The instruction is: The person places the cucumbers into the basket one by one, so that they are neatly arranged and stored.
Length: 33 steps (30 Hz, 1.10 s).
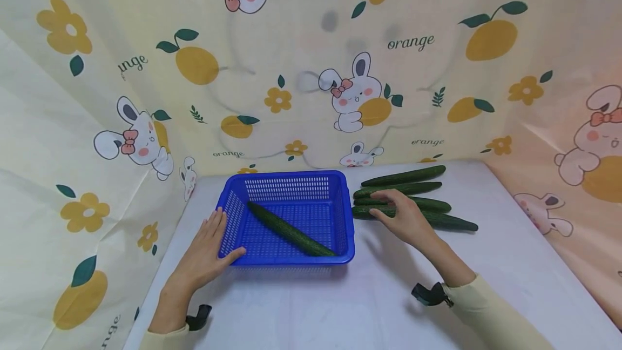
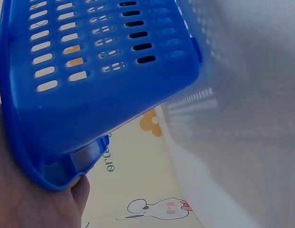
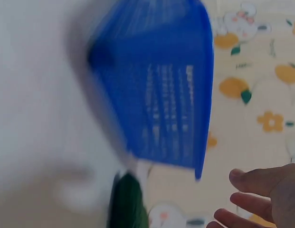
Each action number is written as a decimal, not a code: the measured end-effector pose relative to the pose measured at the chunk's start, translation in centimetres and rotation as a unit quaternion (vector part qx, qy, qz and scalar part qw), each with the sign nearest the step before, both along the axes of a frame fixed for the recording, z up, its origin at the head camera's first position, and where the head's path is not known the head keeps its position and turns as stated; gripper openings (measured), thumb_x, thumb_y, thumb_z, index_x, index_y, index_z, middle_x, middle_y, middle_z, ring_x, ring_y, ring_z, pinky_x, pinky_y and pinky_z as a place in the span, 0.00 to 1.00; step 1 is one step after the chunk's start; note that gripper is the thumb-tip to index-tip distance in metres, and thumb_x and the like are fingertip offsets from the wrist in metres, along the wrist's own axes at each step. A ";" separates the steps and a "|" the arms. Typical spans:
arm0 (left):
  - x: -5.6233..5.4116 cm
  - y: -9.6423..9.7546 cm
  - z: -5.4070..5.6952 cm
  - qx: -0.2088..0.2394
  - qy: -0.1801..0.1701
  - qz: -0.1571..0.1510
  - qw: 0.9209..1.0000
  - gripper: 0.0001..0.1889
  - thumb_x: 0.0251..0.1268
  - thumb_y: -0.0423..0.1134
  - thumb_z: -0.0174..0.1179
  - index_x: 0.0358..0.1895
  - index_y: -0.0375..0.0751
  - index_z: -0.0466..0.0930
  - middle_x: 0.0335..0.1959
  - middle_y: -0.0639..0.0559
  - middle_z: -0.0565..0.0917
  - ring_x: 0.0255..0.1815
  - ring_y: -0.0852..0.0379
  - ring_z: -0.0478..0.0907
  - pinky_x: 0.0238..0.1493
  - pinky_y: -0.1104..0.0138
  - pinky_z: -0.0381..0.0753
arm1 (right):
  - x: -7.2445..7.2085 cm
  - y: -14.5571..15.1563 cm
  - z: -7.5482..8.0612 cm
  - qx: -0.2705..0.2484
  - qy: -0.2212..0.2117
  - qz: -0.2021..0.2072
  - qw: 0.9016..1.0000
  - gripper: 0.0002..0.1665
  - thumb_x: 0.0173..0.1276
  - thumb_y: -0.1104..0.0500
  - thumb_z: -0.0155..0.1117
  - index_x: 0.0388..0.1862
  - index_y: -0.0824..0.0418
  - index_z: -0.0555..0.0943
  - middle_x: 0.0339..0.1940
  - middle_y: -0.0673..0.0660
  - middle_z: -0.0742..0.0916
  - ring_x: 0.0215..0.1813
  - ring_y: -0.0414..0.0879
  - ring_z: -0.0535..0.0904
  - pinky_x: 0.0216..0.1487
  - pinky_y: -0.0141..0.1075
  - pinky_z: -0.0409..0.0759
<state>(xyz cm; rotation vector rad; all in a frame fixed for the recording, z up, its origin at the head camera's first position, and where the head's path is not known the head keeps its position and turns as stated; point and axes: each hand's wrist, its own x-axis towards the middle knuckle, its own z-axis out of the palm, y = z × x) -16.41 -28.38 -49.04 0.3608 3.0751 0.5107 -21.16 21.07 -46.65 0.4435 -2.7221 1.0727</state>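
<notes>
A blue plastic basket (image 1: 291, 261) with slotted walls stands on the table, and one long green cucumber (image 1: 291, 231) lies slantwise inside it. My left hand (image 1: 201, 255) rests on the basket's left rim with straight fingers; the left wrist view shows the palm (image 2: 38, 204) against that rim. Over the group of cucumbers (image 1: 449, 221) to the right of the basket hovers my right hand (image 1: 405, 220), thumb and fingers apart with nothing between them. In the right wrist view the fingers (image 3: 254, 183) are spread, and a cucumber tip (image 3: 128, 199) shows below the basket.
Several cucumbers lie roughly side by side, the farthest (image 1: 403, 176) near the back edge. A white cloth (image 1: 301, 312) covers the table. Patterned curtains (image 1: 291, 69) with rabbits and oranges hang behind and at both sides.
</notes>
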 end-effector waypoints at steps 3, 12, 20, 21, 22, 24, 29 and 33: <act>0.0 0.0 0.0 0.003 0.000 0.001 1.000 0.59 0.74 0.71 0.58 0.88 0.32 0.40 0.90 0.37 0.40 0.90 0.38 0.34 0.89 0.45 0.36 | 0.0 2.2 -0.2 0.016 0.001 -0.014 1.000 0.25 0.74 0.59 0.75 0.65 0.65 0.82 0.62 0.67 0.86 0.64 0.66 0.82 0.65 0.63 0.82; 0.1 0.2 0.0 0.003 0.004 -0.002 1.000 0.58 0.74 0.67 0.60 0.88 0.31 0.42 0.90 0.36 0.41 0.90 0.37 0.36 0.88 0.41 0.40 | 0.1 8.9 -1.9 0.052 0.019 -0.027 0.998 0.27 0.72 0.58 0.77 0.64 0.69 0.82 0.59 0.71 0.86 0.64 0.70 0.79 0.65 0.68 0.77; 0.0 0.1 0.0 -0.005 0.011 -0.003 1.000 0.58 0.74 0.68 0.60 0.87 0.30 0.42 0.90 0.35 0.41 0.90 0.37 0.37 0.88 0.39 0.42 | 0.3 13.2 -4.1 0.068 0.006 -0.037 0.997 0.29 0.68 0.57 0.81 0.61 0.71 0.83 0.58 0.73 0.84 0.63 0.72 0.77 0.65 0.71 0.73; 0.0 0.1 0.0 -0.005 0.011 -0.004 1.000 0.58 0.74 0.68 0.60 0.87 0.30 0.42 0.90 0.35 0.41 0.90 0.36 0.37 0.88 0.39 0.42 | 0.3 13.5 -4.3 0.072 0.006 -0.039 0.997 0.29 0.67 0.57 0.81 0.61 0.71 0.83 0.57 0.73 0.84 0.62 0.72 0.77 0.65 0.71 0.73; 0.0 0.1 0.0 -0.005 0.012 -0.004 1.000 0.58 0.74 0.68 0.60 0.87 0.30 0.42 0.90 0.35 0.42 0.90 0.36 0.37 0.88 0.39 0.42 | 0.2 13.9 -4.6 0.077 0.005 -0.039 0.996 0.29 0.67 0.57 0.81 0.60 0.71 0.83 0.57 0.73 0.84 0.62 0.72 0.77 0.65 0.71 0.72; 0.0 0.1 0.0 -0.005 0.013 -0.005 1.000 0.58 0.74 0.67 0.61 0.87 0.30 0.42 0.90 0.35 0.42 0.90 0.36 0.37 0.88 0.39 0.42 | 0.1 14.5 -5.2 0.083 0.004 -0.041 0.996 0.29 0.66 0.57 0.82 0.59 0.71 0.83 0.57 0.74 0.85 0.62 0.72 0.77 0.65 0.71 0.72; 0.0 0.1 0.1 -0.003 0.010 -0.006 1.000 0.58 0.74 0.68 0.60 0.87 0.30 0.42 0.90 0.35 0.42 0.90 0.36 0.37 0.88 0.40 0.41 | -0.2 15.9 -6.1 0.096 -0.030 -0.052 0.994 0.31 0.67 0.54 0.81 0.61 0.72 0.82 0.59 0.75 0.83 0.64 0.74 0.75 0.65 0.73 0.71; 0.0 0.1 0.1 -0.003 0.007 -0.005 1.000 0.59 0.74 0.70 0.59 0.87 0.30 0.42 0.90 0.35 0.41 0.90 0.37 0.36 0.89 0.42 0.40 | -0.4 16.9 -6.5 0.095 -0.077 -0.057 0.991 0.33 0.69 0.54 0.80 0.62 0.74 0.79 0.60 0.77 0.81 0.62 0.74 0.75 0.66 0.73 0.74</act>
